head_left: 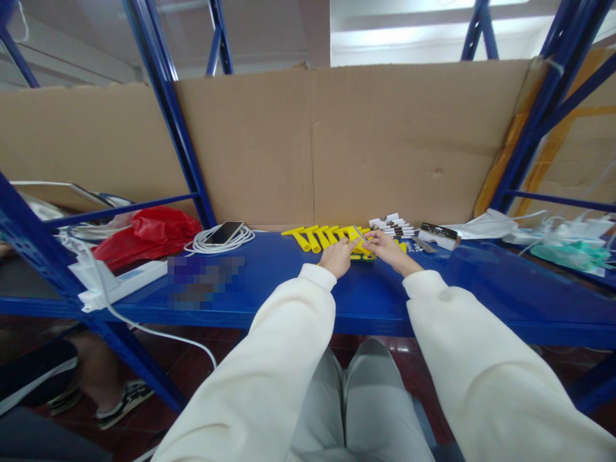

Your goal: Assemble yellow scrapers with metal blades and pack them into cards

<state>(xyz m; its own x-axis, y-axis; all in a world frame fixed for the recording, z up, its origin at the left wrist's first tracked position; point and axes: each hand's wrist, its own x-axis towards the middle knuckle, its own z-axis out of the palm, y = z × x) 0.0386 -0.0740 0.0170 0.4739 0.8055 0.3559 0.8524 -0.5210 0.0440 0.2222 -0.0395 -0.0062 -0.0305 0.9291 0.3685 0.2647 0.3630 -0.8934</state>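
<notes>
My left hand [337, 256] and my right hand [386, 248] meet over the blue shelf. Their fingers are closed round a small item, partly pale, too small to name. Just beyond and left of them lies a row of several yellow T-shaped pieces [314, 241]. Under the hands is a yellow and green item [362, 257], mostly covered. Behind my right hand lie several white pieces with black marks [392, 226]. A black and white box [439, 235] stands further right.
A phone [224, 233] rests on a coiled white cable [244, 238] at the left, near a red plastic bag [156, 232] and a white power strip [132, 280]. Cardboard [375, 141] closes the back. Blue posts [173, 122] flank the shelf. A person's leg shows lower left.
</notes>
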